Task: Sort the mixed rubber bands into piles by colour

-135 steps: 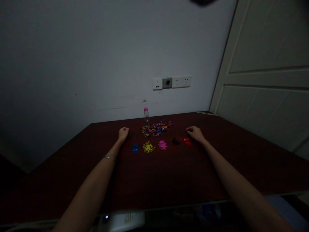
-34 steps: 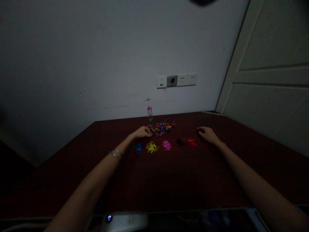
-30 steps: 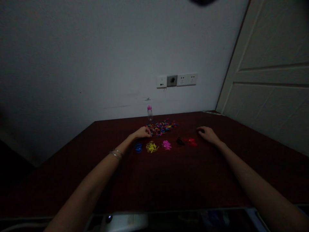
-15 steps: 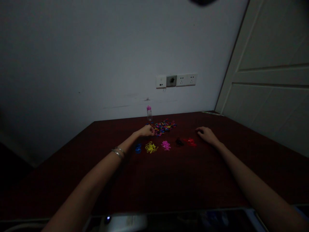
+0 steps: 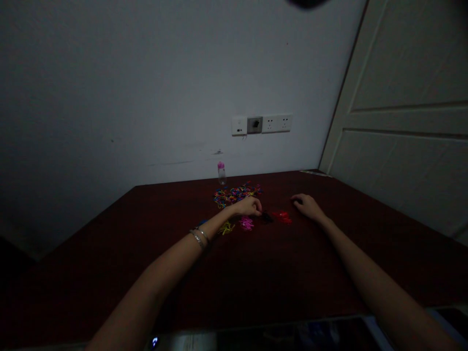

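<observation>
Leftmost, the blue pile (image 5: 203, 222) and yellow pile (image 5: 226, 227) lie partly behind the left forearm on the desk (image 5: 234, 278). Near the pink pile (image 5: 246, 224), the left hand (image 5: 249, 206) pinches beside the black pile (image 5: 267, 217); whether its grip holds anything is unclear. Past the red pile (image 5: 282, 217), the right hand (image 5: 307, 205) rests, fingers loosely curled, grip slightly open.
</observation>
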`<action>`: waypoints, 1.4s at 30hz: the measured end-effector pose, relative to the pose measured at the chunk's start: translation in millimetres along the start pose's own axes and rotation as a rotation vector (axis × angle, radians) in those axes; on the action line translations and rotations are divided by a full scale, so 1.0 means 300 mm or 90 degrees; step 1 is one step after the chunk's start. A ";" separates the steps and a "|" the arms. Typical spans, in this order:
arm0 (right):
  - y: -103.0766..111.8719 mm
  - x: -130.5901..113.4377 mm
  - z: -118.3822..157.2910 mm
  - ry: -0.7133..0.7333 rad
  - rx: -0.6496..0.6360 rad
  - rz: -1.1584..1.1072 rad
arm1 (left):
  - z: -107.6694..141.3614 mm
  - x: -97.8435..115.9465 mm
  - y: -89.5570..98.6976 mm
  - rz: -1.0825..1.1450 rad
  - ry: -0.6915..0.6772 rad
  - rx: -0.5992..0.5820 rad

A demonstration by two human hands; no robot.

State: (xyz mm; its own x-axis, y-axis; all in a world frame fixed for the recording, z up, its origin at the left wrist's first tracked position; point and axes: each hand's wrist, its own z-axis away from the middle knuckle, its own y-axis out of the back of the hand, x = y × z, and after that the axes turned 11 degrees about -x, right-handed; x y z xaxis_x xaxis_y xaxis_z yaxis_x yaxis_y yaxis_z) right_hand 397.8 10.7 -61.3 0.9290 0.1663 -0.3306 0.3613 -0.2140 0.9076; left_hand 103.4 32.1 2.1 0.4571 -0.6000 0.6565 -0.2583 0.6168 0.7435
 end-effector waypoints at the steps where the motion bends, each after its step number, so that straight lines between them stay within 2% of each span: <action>1: 0.000 0.000 0.000 0.000 -0.001 0.002 | 0.002 -0.018 0.006 0.000 0.003 0.017; 5: -0.002 0.007 -0.002 0.000 -0.003 0.018 | 0.054 -0.129 0.070 -0.014 0.056 0.134; 10: -0.007 0.015 -0.009 -0.001 -0.010 0.030 | 0.194 -0.293 0.171 -0.034 0.199 0.399; 14: -0.009 0.013 -0.010 -0.006 -0.010 0.033 | 0.298 -0.395 0.212 -0.044 0.334 0.629; 17: -0.009 0.008 -0.008 -0.005 -0.006 0.034 | 0.342 -0.444 0.222 -0.021 0.398 0.720; 24: -0.004 -0.004 -0.005 -0.014 -0.001 0.019 | 0.367 -0.500 0.220 0.031 0.433 0.772; 31: 0.013 -0.033 -0.001 0.008 0.004 0.018 | 0.373 -0.512 0.214 0.034 0.414 0.767; 37: 0.027 -0.143 -0.057 0.143 -0.033 0.047 | 0.373 -0.512 0.204 0.039 0.408 0.734; 42: 0.015 -0.249 -0.146 0.164 -0.114 0.095 | 0.374 -0.506 0.197 0.013 0.416 0.706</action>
State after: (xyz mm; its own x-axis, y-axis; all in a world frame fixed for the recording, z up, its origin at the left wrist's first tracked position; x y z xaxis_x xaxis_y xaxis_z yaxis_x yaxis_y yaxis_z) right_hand 326.4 39.6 -21.1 0.9116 0.3883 -0.1352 0.1820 -0.0861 0.9795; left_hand -76.6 102.5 -39.5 0.6929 -0.0419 0.7199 -0.6926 -0.3165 0.6482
